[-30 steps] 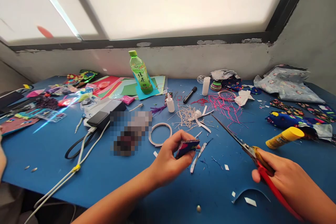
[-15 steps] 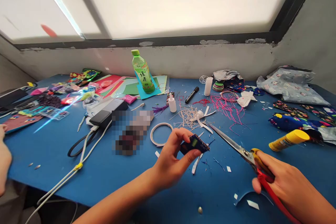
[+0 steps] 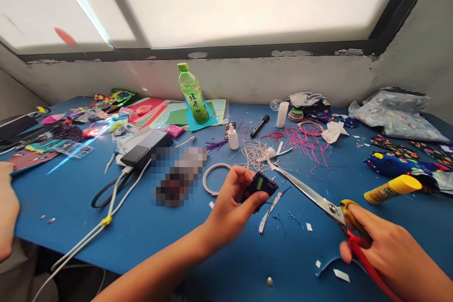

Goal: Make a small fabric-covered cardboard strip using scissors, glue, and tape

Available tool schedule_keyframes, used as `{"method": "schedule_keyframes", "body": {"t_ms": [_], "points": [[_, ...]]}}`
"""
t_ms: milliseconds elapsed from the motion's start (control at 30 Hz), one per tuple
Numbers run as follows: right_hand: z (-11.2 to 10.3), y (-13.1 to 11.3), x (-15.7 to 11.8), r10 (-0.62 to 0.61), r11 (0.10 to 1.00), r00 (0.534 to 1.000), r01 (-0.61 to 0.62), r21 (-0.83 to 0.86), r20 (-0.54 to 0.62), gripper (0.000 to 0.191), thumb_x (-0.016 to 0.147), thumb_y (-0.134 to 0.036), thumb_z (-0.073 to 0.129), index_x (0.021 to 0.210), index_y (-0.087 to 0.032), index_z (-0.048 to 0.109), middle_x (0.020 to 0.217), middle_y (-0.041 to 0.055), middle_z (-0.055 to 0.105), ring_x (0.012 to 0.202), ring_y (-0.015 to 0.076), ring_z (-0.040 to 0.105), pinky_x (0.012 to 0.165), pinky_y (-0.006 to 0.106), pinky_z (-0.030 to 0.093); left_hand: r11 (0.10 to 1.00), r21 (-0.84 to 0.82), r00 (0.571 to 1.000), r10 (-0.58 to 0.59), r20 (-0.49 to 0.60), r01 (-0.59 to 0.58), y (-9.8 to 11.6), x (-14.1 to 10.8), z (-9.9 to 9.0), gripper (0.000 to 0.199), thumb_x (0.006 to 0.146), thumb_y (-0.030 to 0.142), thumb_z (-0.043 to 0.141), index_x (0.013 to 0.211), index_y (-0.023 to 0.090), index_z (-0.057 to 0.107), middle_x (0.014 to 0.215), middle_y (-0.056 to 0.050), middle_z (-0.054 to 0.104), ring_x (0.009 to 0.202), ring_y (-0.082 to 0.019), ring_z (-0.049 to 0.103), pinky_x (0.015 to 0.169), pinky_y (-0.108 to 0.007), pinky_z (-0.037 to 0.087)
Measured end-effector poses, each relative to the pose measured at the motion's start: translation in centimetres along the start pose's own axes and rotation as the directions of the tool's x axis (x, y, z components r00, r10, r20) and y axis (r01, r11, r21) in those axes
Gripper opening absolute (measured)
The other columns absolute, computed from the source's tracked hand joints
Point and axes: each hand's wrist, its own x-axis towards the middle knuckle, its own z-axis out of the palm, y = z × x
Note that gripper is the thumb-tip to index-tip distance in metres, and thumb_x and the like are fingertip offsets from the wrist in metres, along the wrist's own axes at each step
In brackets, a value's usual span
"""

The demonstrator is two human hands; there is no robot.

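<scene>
My left hand (image 3: 230, 203) pinches a small dark blue patterned piece (image 3: 264, 185) with a green mark, perhaps cloth-covered card, between thumb and fingers. My right hand (image 3: 382, 238) is closed round scissors (image 3: 329, 205) with one yellow and one red handle. Their long blades look closed and point up and left, apart from the blue piece. Below the blades lie a white strip (image 3: 271, 212) and thin blue scraps. A white roll of tape (image 3: 216, 179) rests just behind my left hand. Beyond the blade tips is a tangle of cream cord (image 3: 255, 153).
A yellow glue stick (image 3: 392, 188) lies at right beside patterned fabric (image 3: 396, 167). A green tea bottle (image 3: 193, 94) stands at the back. Two power banks (image 3: 146, 147) with white cables lie left of centre. Another person's arm (image 3: 7, 212) rests at the left edge.
My left hand has shifted slightly left and turned the blue piece, showing more of its flat face. My right hand and the scissors stay almost in place.
</scene>
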Motion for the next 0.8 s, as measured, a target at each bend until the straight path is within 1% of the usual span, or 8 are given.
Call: {"method": "schedule_keyframes", "body": {"t_ms": [67,100,233,333,400,500,567,800], "points": [[0.1,0.4,0.0,-0.073,0.997,0.994,0.072,0.018,0.078,0.015,0.079,-0.041,0.057,0.079,-0.026,0.053,0.069,-0.0033,0.067,0.049,0.0144,0.062,0.044,0.023,0.048,0.998,-0.02,0.998,-0.062,-0.024,0.062,0.4,0.2,0.1,0.042,0.08,0.037,0.078,0.087,0.023,0.039,0.076,0.007,0.051,0.059,-0.006,0.05,0.049,-0.016,0.048],[0.1,0.5,-0.1,-0.11,0.994,0.99,0.11,0.008,0.085,0.018,0.08,-0.043,0.057,0.08,-0.026,0.052,0.071,-0.002,0.067,0.05,0.0151,0.062,0.044,0.024,0.049,0.996,-0.026,0.996,-0.085,-0.036,0.084,0.5,0.3,0.1,0.045,0.078,0.039,0.079,0.087,0.023,0.038,0.074,0.007,0.051,0.057,-0.006,0.05,0.047,-0.016,0.048],[0.3,0.6,-0.4,-0.218,0.961,0.973,0.201,-0.191,-0.074,0.028,0.084,-0.053,0.052,0.084,-0.026,0.048,0.073,0.0003,0.064,0.054,0.0184,0.066,0.043,0.026,0.046,0.99,-0.037,0.989,-0.135,-0.066,0.133,0.7,0.3,0.4,0.052,0.073,0.045,0.082,0.084,0.023,0.036,0.07,0.009,0.05,0.055,-0.007,0.05,0.044,-0.016,0.047],[0.1,0.1,-0.7,-0.228,0.933,0.962,0.171,-0.315,-0.152,0.036,0.086,-0.061,0.048,0.089,-0.025,0.047,0.074,0.0004,0.063,0.053,0.0198,0.067,0.041,0.027,0.044,0.987,-0.049,0.986,-0.156,-0.058,0.153,0.6,0.3,0.4,0.051,0.073,0.044,0.082,0.084,0.023,0.037,0.07,0.009,0.051,0.055,-0.006,0.049,0.045,-0.016,0.047],[-0.1,-0.2,-0.7,-0.231,0.92,0.96,0.162,-0.357,-0.159,0.038,0.087,-0.062,0.044,0.091,-0.024,0.046,0.075,0.0011,0.063,0.054,0.0204,0.068,0.04,0.028,0.044,0.985,-0.054,0.985,-0.166,-0.05,0.164,0.6,0.2,0.5,0.051,0.073,0.043,0.081,0.084,0.022,0.037,0.07,0.009,0.05,0.054,-0.005,0.049,0.045,-0.016,0.047],[-0.3,-0.3,-0.6,-0.249,0.903,0.956,0.172,-0.395,-0.154,0.033,0.09,-0.058,0.039,0.088,-0.025,0.044,0.073,0.0,0.062,0.053,0.0197,0.067,0.038,0.027,0.044,0.983,-0.053,0.983,-0.178,-0.044,0.176,0.6,0.1,0.5,0.05,0.074,0.044,0.081,0.084,0.023,0.036,0.07,0.01,0.049,0.052,-0.005,0.049,0.044,-0.016,0.046],[-0.3,-0.2,-0.5,-0.26,0.894,0.954,0.179,-0.41,-0.151,0.034,0.09,-0.06,0.039,0.087,-0.026,0.043,0.072,-0.0004,0.06,0.052,0.0199,0.067,0.038,0.028,0.044,0.981,-0.051,0.981,-0.188,-0.043,0.185,0.5,0.0,0.5,0.05,0.074,0.043,0.08,0.085,0.023,0.036,0.072,0.009,0.049,0.052,-0.005,0.048,0.043,-0.016,0.045],[-0.1,0.2,-0.6,-0.3,0.856,0.94,0.191,-0.479,-0.161,0.056,0.084,-0.077,0.037,0.092,-0.023,0.05,0.073,0.0027,0.061,0.056,0.0232,0.068,0.038,0.029,0.046,0.981,-0.02,0.979,-0.196,-0.057,0.195,0.3,0.0,0.5,0.045,0.077,0.04,0.077,0.086,0.024,0.036,0.074,0.009,0.048,0.052,-0.005,0.048,0.044,-0.016,0.043]]}}
